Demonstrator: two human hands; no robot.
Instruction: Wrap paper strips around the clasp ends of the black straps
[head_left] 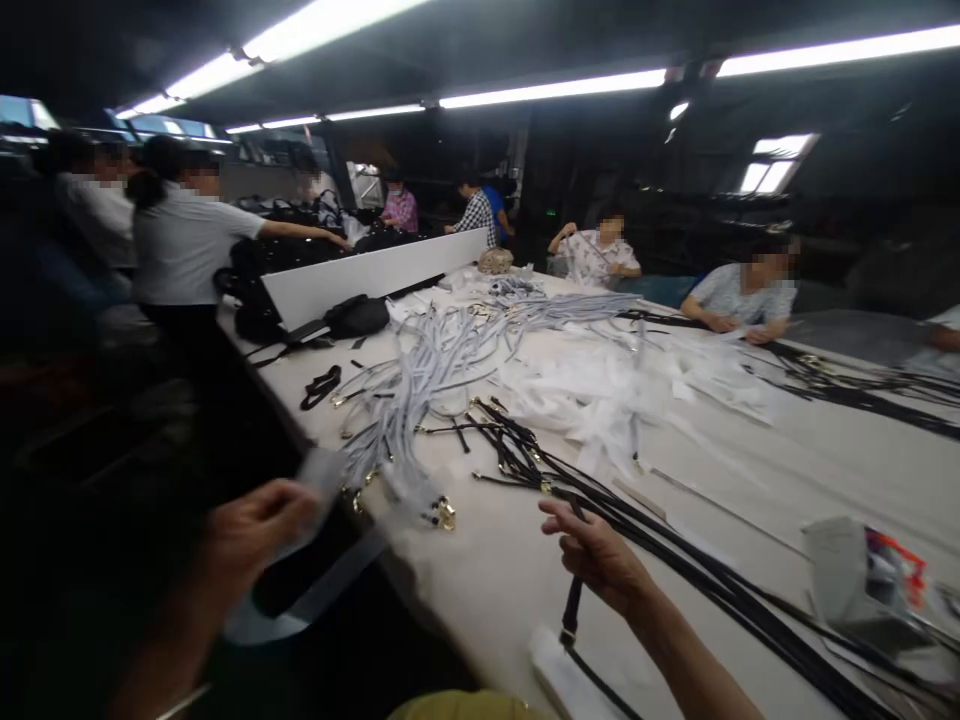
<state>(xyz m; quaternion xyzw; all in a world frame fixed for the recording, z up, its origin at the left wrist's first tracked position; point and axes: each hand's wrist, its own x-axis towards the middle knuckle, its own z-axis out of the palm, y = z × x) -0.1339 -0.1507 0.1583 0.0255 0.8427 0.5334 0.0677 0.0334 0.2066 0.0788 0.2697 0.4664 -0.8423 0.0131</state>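
table (465, 565); hands (262, 520) (596, 560) hold seemingly 2 strips (326, 588) (573, 605)

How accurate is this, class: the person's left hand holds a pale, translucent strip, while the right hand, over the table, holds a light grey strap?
One detail is wrong: the head view shows the right hand holding a black strap. The left hand does hold a pale, translucent strip.
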